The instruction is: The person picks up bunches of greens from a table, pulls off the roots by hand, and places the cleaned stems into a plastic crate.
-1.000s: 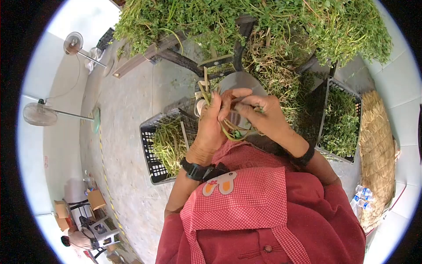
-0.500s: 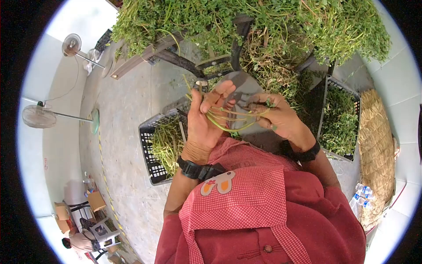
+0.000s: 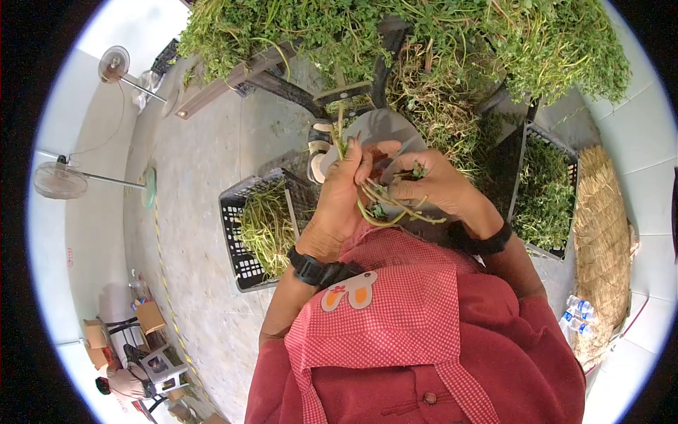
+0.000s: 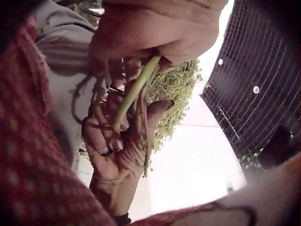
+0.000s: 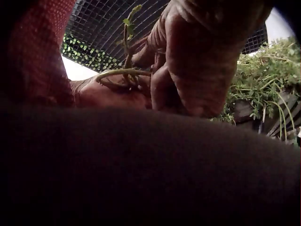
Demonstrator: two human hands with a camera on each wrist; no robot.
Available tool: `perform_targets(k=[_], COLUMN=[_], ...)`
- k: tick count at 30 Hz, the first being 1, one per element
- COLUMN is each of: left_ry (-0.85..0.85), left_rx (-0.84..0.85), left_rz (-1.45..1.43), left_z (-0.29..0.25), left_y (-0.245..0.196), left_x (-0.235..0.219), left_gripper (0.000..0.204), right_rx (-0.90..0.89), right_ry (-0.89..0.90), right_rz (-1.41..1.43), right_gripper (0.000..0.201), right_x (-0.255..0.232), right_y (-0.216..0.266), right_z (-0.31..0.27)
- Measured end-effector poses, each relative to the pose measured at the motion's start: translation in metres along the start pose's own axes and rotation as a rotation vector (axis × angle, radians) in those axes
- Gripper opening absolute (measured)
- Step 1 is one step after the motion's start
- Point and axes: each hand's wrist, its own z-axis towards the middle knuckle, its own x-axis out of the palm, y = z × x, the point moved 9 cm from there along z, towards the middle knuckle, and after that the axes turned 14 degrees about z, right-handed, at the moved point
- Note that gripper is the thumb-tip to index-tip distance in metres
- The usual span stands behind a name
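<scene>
Over the lap, my left hand grips a few long green plant stems, their ends standing up past the thumb. Close on its right, my right hand pinches the same stems, with a small tuft of green leaves between its fingers. In the left wrist view a thick green stem runs from the left hand down to the right hand's curled fingers. The right wrist view has the stems looping out beside the right hand.
Heaped greens cover the table ahead, with more plants piled below it. A black crate of stems stands at left, another crate of greens at right. Beyond are a straw roll, fans and a seated person.
Half a second ago the hands were apart, the stems stretched between them and the left fingers spread. Now the hands are close together again, as in the earliest frame, with the left fingers curled in.
</scene>
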Motion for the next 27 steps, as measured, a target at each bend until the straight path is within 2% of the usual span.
perform_targets(k=[2,3,5,7,9,11,12,13,14,15,16,17,18,19,20,22,23,24,26,27], left_ry=[-0.037,-0.025,-0.013,-0.017,-0.008,0.003,-0.024,-0.051,-0.051,-0.023,0.007,0.011,0.05,0.088,0.09,0.118,0.118,0.107,0.098,0.073], left_rx=[0.011,0.004,0.0,-0.017,-0.046,-0.078,0.004,0.086,0.088,0.053,0.017,0.013,-0.107,-0.227,-0.227,-0.256,-0.256,-0.233,-0.211,-0.236], left_rz=[0.053,0.129,0.206,0.349,0.313,0.278,0.333,0.388,0.388,0.375,0.362,0.363,0.287,0.211,0.211,0.228,0.229,0.255,0.28,0.289], left_z=[0.0,0.0,0.0,-0.002,-0.005,-0.005,-0.003,-0.003,-0.004,-0.005,-0.007,-0.009,-0.012,-0.015,-0.015,-0.015,-0.016,-0.016,-0.015,-0.015], left_y=[0.0,0.001,0.002,0.002,0.004,0.008,0.003,-0.004,-0.004,0.0,0.004,0.002,0.009,0.018,0.018,0.022,0.024,0.025,0.025,0.027], left_x=[-0.005,-0.008,-0.008,-0.007,-0.005,-0.005,-0.008,-0.01,-0.009,-0.006,-0.003,0.0,0.005,0.009,0.008,0.007,0.006,0.006,0.007,0.005], left_gripper=[0.048,0.046,0.047,0.044,0.044,0.044,0.045,0.045,0.045,0.044,0.043,0.043,0.042,0.042,0.042,0.04,0.04,0.04,0.041,0.039], right_rx=[-0.042,-0.043,-0.232,-0.21,-0.187,-0.456,-0.457,-0.303,-0.138,-0.236,-0.238,-0.169,-0.101,-0.135,-0.137,-0.142,-0.23,-0.23,-0.541,-0.54], right_ry=[0.057,0.057,0.038,0.029,0.022,-0.206,-0.206,-0.245,-0.275,-0.238,-0.238,-0.172,-0.107,-0.14,-0.141,-0.164,-0.164,-0.164,-0.161,-0.163], right_rz=[-0.174,-0.174,-0.394,-0.415,-0.435,-0.409,-0.41,0.022,0.451,0.495,0.496,0.501,0.504,0.443,0.442,0.2,0.057,0.057,-0.314,-0.315], right_gripper=[0.029,0.029,0.03,0.03,0.03,0.023,0.023,0.019,0.016,0.014,0.014,0.015,0.016,0.018,0.018,0.021,0.024,0.024,0.024,0.024], right_x=[0.004,0.004,0.005,0.004,0.003,-0.012,-0.016,-0.034,-0.041,-0.037,-0.036,-0.028,-0.02,-0.017,-0.016,-0.012,-0.008,-0.007,0.0,0.0], right_y=[0.0,-0.003,0.009,0.007,0.0,0.012,0.018,0.014,0.002,0.013,0.017,0.018,0.016,0.017,0.015,0.019,0.032,0.029,0.049,0.048], right_z=[0.001,0.002,0.002,0.002,0.004,-0.002,-0.005,-0.004,-0.004,-0.003,-0.003,-0.002,-0.001,-0.001,-0.002,-0.001,-0.003,0.001,-0.003,-0.004])
